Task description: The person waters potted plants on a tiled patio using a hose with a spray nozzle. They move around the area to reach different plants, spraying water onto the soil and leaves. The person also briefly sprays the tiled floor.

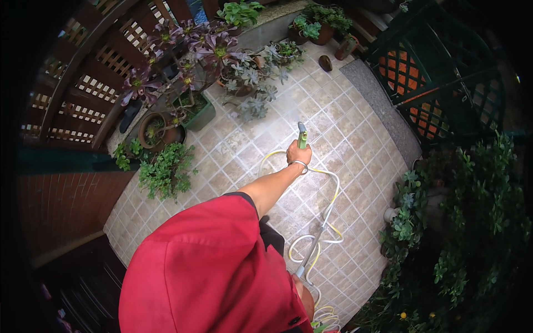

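My left hand (299,153), with a band round its wrist, is stretched forward and closed on a green and grey hose spray gun (302,135). A pale spray-like haze shows over the floor tiles beyond its nozzle. A yellow and white garden hose (336,183) runs in loops from near this hand down to the bottom edge. My right hand (297,284), partly hidden by my red shirt, is at the light grey end of a long grey pole (310,249). The pole slants over the hose loops; its far end is unclear.
Potted succulents (250,77), a green planter (200,112) and a clay pot (156,131) line the upper left by a wooden fence (79,91). A stone-like object (325,63) lies near a green lattice gate (433,83). Dense shrubs (462,208) border the right.
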{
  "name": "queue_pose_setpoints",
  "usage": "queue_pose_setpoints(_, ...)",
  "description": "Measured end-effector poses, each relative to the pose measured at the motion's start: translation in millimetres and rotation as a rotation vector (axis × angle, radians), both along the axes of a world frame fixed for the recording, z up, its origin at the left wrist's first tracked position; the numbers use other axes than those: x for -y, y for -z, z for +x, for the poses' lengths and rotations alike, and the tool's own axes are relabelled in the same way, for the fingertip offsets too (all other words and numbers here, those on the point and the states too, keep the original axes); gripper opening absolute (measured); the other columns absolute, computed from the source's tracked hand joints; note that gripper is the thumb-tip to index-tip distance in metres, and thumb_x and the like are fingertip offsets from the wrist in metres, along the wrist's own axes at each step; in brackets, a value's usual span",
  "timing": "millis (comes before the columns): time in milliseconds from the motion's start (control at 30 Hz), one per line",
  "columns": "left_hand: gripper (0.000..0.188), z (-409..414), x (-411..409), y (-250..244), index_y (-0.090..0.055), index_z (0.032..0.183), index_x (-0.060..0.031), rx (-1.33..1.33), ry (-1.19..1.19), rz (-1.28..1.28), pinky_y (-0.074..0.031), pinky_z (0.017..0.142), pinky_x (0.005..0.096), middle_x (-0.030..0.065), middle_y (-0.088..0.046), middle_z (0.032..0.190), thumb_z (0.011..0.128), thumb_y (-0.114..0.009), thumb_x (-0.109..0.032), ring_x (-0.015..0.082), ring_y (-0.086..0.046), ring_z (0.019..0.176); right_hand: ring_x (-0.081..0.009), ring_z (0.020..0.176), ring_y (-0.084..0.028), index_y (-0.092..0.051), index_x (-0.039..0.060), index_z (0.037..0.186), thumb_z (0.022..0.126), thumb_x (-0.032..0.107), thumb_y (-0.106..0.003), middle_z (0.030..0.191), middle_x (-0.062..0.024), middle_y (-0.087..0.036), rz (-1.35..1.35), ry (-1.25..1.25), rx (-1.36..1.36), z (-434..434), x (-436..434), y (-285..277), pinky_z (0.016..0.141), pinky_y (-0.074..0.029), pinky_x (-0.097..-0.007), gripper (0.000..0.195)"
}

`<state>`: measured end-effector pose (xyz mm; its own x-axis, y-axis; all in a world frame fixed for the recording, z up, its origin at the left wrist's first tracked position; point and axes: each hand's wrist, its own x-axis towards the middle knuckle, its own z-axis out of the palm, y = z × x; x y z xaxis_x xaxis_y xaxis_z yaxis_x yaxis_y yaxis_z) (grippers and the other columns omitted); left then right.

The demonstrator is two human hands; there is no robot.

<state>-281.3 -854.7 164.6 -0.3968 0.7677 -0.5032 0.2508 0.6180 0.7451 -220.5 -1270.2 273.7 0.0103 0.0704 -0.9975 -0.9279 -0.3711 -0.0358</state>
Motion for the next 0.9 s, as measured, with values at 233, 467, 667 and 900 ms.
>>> queue_pose_setpoints(233,0.025,34,-30,4,-0.063,0.088,-0.0045,-0.03,0.011,0.036,-0.05,0.078,0.0465,0.0209,-0.066,0.089,0.075,-0.065,-0.026,0.0393,-0.063,0.088,-0.0079,0.054,-0.044,-0.05,0.0043,0.09,0.087,0.016,-0.057,0.06,0.0024,-0.044,0.021,0.077,-0.038,34,-15,-6,0.054,-0.04,-0.022,0.014)
queue_pose_setpoints(467,0.023,67,-59,29,-0.064,0.087,-0.0055,-0.124,-0.018,-0.006,-0.05,0.079,0.0469,0.0203,-0.067,0.091,0.076,-0.064,-0.025,0.0383,-0.064,0.09,-0.0073,0.055,-0.045,-0.05,0.0027,0.092,0.087,0.014,-0.059,0.061,0.0028,-0.043,0.148,0.289,-0.194,107,-50,-25,0.056,-0.041,-0.0214,0.016)
queue_pose_setpoints(667,0.021,117,-75,56,-0.062,0.074,-0.0038,-0.062,0.05,0.101,-0.047,0.065,0.038,0.013,-0.062,0.067,0.072,-0.066,-0.024,0.0247,-0.058,0.064,-0.0079,0.054,-0.044,-0.049,-0.0001,0.09,0.085,0.011,-0.06,0.061,0.0037,-0.042,0.308,0.541,-0.498,180,-91,-48,0.057,-0.041,-0.0215,0.017)
queue_pose_setpoints(900,0.012,154,-92,62,-0.059,0.072,-0.0047,0.13,0.115,0.252,-0.044,0.05,0.032,0.0038,-0.056,0.058,0.076,-0.065,-0.015,0.0144,-0.053,0.051,-0.0079,0.054,-0.044,-0.05,-0.0008,0.091,0.087,0.013,-0.057,0.06,0.0036,-0.043,0.326,0.511,-0.507,229,-121,-55,0.056,-0.04,-0.0211,0.016)
